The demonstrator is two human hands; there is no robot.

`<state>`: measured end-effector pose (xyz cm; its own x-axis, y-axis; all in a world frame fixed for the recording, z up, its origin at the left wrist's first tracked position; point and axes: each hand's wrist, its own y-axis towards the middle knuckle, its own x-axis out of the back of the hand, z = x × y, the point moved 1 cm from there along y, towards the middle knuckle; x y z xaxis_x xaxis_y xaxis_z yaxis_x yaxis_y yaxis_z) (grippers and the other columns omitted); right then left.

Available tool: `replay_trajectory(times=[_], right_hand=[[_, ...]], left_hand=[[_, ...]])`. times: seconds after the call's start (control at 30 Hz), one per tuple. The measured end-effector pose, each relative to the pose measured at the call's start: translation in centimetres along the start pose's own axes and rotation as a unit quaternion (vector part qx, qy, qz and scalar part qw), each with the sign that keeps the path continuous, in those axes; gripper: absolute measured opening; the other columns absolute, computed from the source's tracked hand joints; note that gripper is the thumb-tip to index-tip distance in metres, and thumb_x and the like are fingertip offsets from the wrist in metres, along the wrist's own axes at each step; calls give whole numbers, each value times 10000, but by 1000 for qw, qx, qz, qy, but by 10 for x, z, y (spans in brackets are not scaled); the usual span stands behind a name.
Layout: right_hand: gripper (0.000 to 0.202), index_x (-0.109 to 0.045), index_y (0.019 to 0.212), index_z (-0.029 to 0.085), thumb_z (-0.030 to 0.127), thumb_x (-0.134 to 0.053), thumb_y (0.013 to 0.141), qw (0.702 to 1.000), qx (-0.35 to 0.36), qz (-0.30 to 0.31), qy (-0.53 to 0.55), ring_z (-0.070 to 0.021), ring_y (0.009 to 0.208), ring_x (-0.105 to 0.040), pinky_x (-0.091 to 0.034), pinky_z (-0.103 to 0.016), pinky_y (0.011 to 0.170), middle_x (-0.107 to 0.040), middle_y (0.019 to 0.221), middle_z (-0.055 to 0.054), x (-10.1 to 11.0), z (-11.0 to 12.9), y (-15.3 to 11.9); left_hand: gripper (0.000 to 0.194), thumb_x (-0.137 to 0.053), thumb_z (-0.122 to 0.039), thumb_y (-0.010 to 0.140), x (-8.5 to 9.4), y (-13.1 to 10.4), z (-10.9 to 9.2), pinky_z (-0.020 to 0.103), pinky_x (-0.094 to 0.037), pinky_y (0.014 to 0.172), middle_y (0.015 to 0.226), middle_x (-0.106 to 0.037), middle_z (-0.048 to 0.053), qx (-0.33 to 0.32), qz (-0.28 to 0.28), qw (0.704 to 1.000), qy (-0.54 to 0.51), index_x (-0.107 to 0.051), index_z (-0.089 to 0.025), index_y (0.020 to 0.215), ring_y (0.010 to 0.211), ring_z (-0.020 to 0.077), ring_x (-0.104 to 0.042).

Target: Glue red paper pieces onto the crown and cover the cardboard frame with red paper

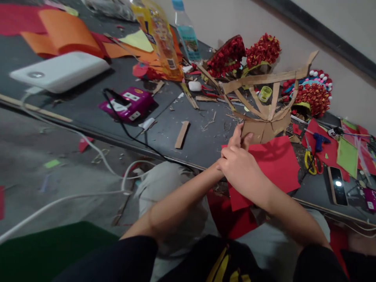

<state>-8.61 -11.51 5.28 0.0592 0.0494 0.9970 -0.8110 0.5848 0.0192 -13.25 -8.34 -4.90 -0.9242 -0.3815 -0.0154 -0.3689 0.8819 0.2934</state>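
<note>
My right hand (241, 170) lies across the back of my left hand, its fingers curled round it near the wrist. Beyond it show the fingers of my left hand (236, 136), spread apart at the lower left edge of a cardboard piece (258, 131), with nothing visible between them. Cardboard strips (274, 100) fan out from that piece into a curved frame with a long outer band. Under and beside my hands is a red sheet (276, 166), overhanging the table's front edge. My left palm is hidden.
On the dark table (164, 133) are a white power bank (61, 72), a purple socket block (129, 103), two bottles, and red decorated pieces (263, 51) by the wall. At right lie scissors (311, 160), a blue glue gun (320, 141) and a phone (337, 186). Cables hang in front.
</note>
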Motion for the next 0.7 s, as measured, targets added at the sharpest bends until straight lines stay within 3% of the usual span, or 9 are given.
replay_trajectory(times=[0.1,0.17,0.23,0.3,0.37,0.47,0.57,0.63,0.7], right_hand=[[255,-675,786,139,183,-469,929,1000,-4,-8,7,-179,838,-546,-449,-320,765,-608,808,-68,0,3,1],[254,-657,805,144,205,-448,937,999,-3,-38,37,-170,807,-544,-437,-309,737,-605,820,-64,7,5,-4],[274,-624,811,163,248,-406,954,989,-28,-110,100,-149,767,-532,-422,-283,692,-588,820,-48,13,-1,-19],[276,-576,805,187,294,-373,958,955,-109,-219,167,-136,749,-516,-408,-265,667,-552,803,-28,16,-18,-51],[281,-519,766,204,344,-363,953,888,-237,-334,210,-125,694,-485,-389,-269,653,-497,739,-1,12,-42,-100],[314,-500,713,210,455,-442,901,734,-456,-452,221,-114,544,-389,-319,-287,561,-401,593,43,-5,-70,-201],[322,-505,648,211,465,-490,846,611,-603,-498,122,-141,565,-408,-353,-326,597,-431,589,23,-27,-66,-310],[290,-541,674,219,483,-533,796,595,-663,-455,22,-202,661,-489,-418,-403,700,-505,652,-18,-43,-51,-368],[267,-542,739,236,497,-599,731,607,-665,-431,-64,-301,878,-550,-444,-495,810,-541,800,-69,-57,-36,-407]], left_hand=[[309,-494,-347,919,4,-10,-2,459,-559,788,875,-639,129,31,-10,999,23,-648,-177,1127,962,325,-616],[365,-469,-393,935,5,-4,-8,365,-570,806,893,-643,113,35,-7,999,27,-650,-148,1135,953,272,-633],[422,-497,-443,919,5,11,-15,273,-554,826,959,-649,84,21,2,1000,16,-608,-137,1187,936,206,-644],[446,-540,-466,896,6,28,-21,265,-533,872,1045,-650,75,-7,5,1000,-24,-554,-154,1214,961,179,-641],[430,-557,-484,887,8,41,-24,323,-524,909,1115,-642,91,-28,3,997,-78,-520,-180,1188,1019,197,-629],[455,-559,-553,861,10,48,-23,362,-551,852,1128,-629,101,-13,9,991,-132,-500,-206,1149,989,216,-636],[491,-582,-597,825,9,47,-21,356,-575,744,1057,-630,86,16,13,988,-154,-492,-220,1126,874,208,-643],[507,-606,-610,801,6,46,-19,350,-571,737,1014,-628,78,16,5,987,-157,-498,-218,1103,861,207,-635],[515,-620,-623,781,2,45,-17,349,-561,762,979,-628,74,10,2,988,-153,-515,-210,1070,874,211,-630]])
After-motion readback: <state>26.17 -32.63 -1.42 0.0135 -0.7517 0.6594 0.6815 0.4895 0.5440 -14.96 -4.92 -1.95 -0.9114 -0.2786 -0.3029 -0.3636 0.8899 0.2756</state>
